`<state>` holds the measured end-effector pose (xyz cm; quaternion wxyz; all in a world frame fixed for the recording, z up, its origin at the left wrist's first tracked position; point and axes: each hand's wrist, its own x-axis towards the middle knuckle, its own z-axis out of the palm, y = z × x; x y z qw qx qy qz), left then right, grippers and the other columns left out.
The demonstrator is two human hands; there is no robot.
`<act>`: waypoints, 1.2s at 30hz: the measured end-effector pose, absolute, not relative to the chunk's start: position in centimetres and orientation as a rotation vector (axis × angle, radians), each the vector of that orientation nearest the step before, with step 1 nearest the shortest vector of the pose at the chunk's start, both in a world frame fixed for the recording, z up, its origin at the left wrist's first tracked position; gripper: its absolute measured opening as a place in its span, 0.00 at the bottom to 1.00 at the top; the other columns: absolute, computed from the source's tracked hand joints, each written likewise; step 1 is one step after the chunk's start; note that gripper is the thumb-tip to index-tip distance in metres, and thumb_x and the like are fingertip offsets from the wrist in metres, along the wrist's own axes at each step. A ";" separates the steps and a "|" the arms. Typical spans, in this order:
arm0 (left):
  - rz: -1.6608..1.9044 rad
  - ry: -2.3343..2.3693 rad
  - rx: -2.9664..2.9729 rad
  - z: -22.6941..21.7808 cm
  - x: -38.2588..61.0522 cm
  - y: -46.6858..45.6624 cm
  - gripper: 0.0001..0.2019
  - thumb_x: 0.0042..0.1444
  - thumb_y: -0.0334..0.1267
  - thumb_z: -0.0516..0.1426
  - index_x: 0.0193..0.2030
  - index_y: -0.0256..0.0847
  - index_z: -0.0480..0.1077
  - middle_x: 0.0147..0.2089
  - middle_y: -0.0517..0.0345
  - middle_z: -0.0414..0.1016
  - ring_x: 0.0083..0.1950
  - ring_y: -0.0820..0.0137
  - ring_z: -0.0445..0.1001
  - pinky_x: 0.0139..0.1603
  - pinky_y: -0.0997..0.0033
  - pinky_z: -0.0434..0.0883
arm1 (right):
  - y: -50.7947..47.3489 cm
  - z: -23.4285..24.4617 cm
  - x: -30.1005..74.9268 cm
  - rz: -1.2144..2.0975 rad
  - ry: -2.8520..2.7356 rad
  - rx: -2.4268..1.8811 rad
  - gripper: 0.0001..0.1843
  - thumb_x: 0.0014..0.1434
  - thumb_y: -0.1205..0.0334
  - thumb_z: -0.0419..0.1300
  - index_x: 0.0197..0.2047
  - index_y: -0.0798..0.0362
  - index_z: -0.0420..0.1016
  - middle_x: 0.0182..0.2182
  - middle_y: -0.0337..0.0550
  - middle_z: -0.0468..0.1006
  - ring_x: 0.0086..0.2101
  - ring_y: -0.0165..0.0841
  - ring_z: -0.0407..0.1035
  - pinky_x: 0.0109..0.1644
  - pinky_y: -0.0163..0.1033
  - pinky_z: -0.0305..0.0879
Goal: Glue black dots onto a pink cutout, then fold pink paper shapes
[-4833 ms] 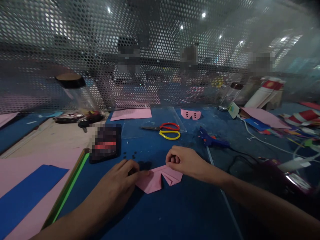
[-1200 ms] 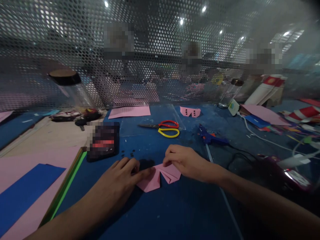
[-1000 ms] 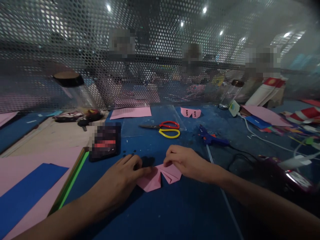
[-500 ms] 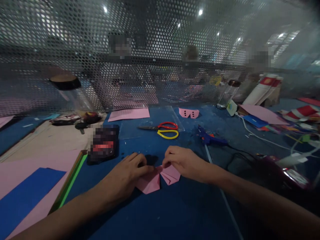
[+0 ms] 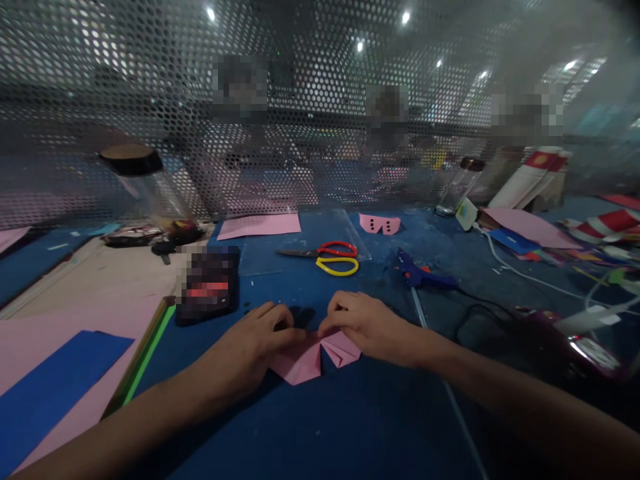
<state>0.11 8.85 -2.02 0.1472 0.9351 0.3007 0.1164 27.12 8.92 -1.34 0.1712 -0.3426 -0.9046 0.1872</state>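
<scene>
A folded pink paper piece [image 5: 306, 360] lies on the blue table [image 5: 350, 427] in front of me. My left hand [image 5: 250, 347] rests on its left half, fingers curled and pressing the paper down near the top middle. My right hand [image 5: 365, 323] covers the right half, its fingertips pinching the paper's top edge beside the left fingers. Both hands meet at the paper's centre fold.
Red and yellow scissors [image 5: 333, 259], a blue glue gun [image 5: 423, 277] with a cord, a dark phone [image 5: 207, 287], a finished pink piece [image 5: 381, 224] and a pink sheet [image 5: 260, 225] lie beyond. Pink and blue sheets [image 5: 55, 373] lie left. A perforated metal screen [image 5: 300, 100] stands behind, with people beyond it.
My right hand has slid left along the paper's top edge until its fingertips meet the left fingers at the centre. The left hand stayed pressing on the paper.
</scene>
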 end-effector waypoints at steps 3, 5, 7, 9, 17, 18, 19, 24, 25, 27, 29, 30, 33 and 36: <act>0.353 0.859 2.713 -1.9 0.2 8.9 0.25 0.64 0.19 0.46 0.55 0.49 0.73 0.43 0.54 0.68 0.41 0.65 0.65 0.41 0.65 0.64 | 8.9 -1.4 26.9 0.518 -2.593 -0.973 0.21 0.66 0.78 0.53 0.49 0.45 0.79 0.44 0.41 0.75 0.44 0.32 0.69 0.51 0.41 0.60; 0.354 0.857 2.713 -1.9 0.3 8.9 0.25 0.64 0.19 0.45 0.55 0.49 0.73 0.42 0.54 0.68 0.41 0.65 0.65 0.41 0.65 0.64 | 8.9 -1.3 26.8 0.515 -2.601 -0.976 0.20 0.66 0.77 0.53 0.50 0.46 0.79 0.45 0.42 0.75 0.44 0.32 0.69 0.51 0.41 0.60; 0.344 0.858 2.698 -2.0 0.3 9.0 0.25 0.64 0.19 0.45 0.55 0.49 0.73 0.42 0.54 0.68 0.41 0.65 0.66 0.41 0.65 0.64 | 8.9 -1.3 26.8 0.514 -2.607 -0.975 0.20 0.67 0.77 0.53 0.50 0.46 0.79 0.45 0.42 0.75 0.44 0.33 0.69 0.51 0.41 0.60; 0.339 0.848 2.683 -2.1 0.3 9.1 0.24 0.64 0.20 0.45 0.55 0.49 0.73 0.42 0.54 0.69 0.42 0.65 0.66 0.41 0.65 0.64 | 8.9 -1.1 26.7 0.518 -2.606 -0.982 0.20 0.67 0.77 0.52 0.49 0.47 0.79 0.45 0.42 0.75 0.45 0.33 0.69 0.51 0.41 0.60; 0.391 0.844 2.677 -2.1 0.0 9.2 0.22 0.64 0.20 0.46 0.50 0.46 0.75 0.43 0.54 0.71 0.42 0.66 0.68 0.42 0.67 0.65 | 9.2 -0.6 27.2 0.662 -2.528 -0.972 0.19 0.65 0.79 0.53 0.43 0.50 0.81 0.43 0.40 0.77 0.44 0.31 0.71 0.50 0.37 0.64; 0.403 0.831 2.671 -2.1 -0.1 9.2 0.21 0.65 0.20 0.46 0.50 0.46 0.75 0.43 0.54 0.71 0.42 0.66 0.68 0.42 0.67 0.65 | 9.2 -0.6 27.2 0.663 -2.527 -0.975 0.18 0.65 0.79 0.53 0.43 0.50 0.81 0.43 0.40 0.77 0.44 0.31 0.71 0.50 0.37 0.64; 0.409 0.813 2.659 -2.2 -0.2 9.2 0.21 0.65 0.21 0.46 0.50 0.46 0.75 0.43 0.54 0.71 0.42 0.66 0.68 0.42 0.67 0.66 | 9.1 -0.6 27.3 0.658 -2.528 -0.975 0.18 0.65 0.78 0.53 0.43 0.50 0.80 0.43 0.41 0.77 0.44 0.31 0.71 0.51 0.37 0.64; 0.407 0.779 2.604 -2.1 -0.5 9.3 0.20 0.67 0.22 0.46 0.49 0.46 0.75 0.44 0.55 0.72 0.44 0.66 0.69 0.43 0.67 0.67 | 9.0 -0.8 27.4 0.609 -2.532 -0.952 0.15 0.66 0.77 0.54 0.42 0.51 0.80 0.42 0.41 0.77 0.44 0.31 0.71 0.50 0.37 0.65; 0.412 0.780 2.600 -2.1 -0.6 9.3 0.21 0.66 0.22 0.45 0.49 0.46 0.75 0.44 0.55 0.72 0.44 0.66 0.69 0.44 0.67 0.67 | 9.0 -0.9 27.4 0.595 -2.534 -0.954 0.15 0.66 0.77 0.54 0.42 0.51 0.80 0.42 0.40 0.77 0.44 0.31 0.71 0.50 0.37 0.65; 0.425 0.773 2.590 -2.1 -0.7 9.3 0.22 0.66 0.21 0.45 0.49 0.46 0.75 0.44 0.55 0.72 0.45 0.67 0.70 0.44 0.68 0.67 | 9.1 -1.0 27.4 0.574 -2.539 -0.955 0.15 0.66 0.77 0.55 0.42 0.52 0.79 0.42 0.40 0.77 0.44 0.31 0.71 0.50 0.37 0.64; 0.434 0.765 2.574 -2.1 -0.7 9.4 0.22 0.65 0.20 0.45 0.48 0.45 0.76 0.44 0.54 0.72 0.45 0.67 0.70 0.44 0.69 0.68 | 9.1 -1.0 27.3 0.572 -2.541 -0.950 0.15 0.65 0.78 0.55 0.41 0.52 0.79 0.41 0.40 0.77 0.44 0.31 0.71 0.50 0.37 0.65; 0.443 0.762 2.566 -2.1 -0.8 9.4 0.22 0.65 0.20 0.45 0.47 0.45 0.76 0.44 0.54 0.73 0.45 0.67 0.71 0.44 0.69 0.68 | 9.1 -0.9 27.4 0.576 -2.541 -0.948 0.15 0.65 0.78 0.55 0.41 0.52 0.79 0.41 0.40 0.77 0.44 0.31 0.71 0.50 0.37 0.65; 0.469 0.765 2.547 -2.1 -0.9 9.5 0.22 0.65 0.21 0.44 0.43 0.44 0.77 0.43 0.54 0.73 0.44 0.68 0.72 0.44 0.69 0.68 | 9.2 -0.8 27.4 0.590 -2.533 -0.945 0.15 0.65 0.78 0.54 0.41 0.53 0.79 0.41 0.41 0.77 0.43 0.31 0.71 0.49 0.37 0.65; 0.460 0.775 2.547 -2.0 -1.0 9.6 0.21 0.65 0.21 0.45 0.42 0.43 0.77 0.44 0.55 0.74 0.44 0.69 0.73 0.44 0.70 0.69 | 9.2 -0.6 27.6 0.614 -2.521 -0.944 0.15 0.65 0.78 0.54 0.40 0.53 0.79 0.41 0.41 0.77 0.43 0.31 0.71 0.49 0.37 0.66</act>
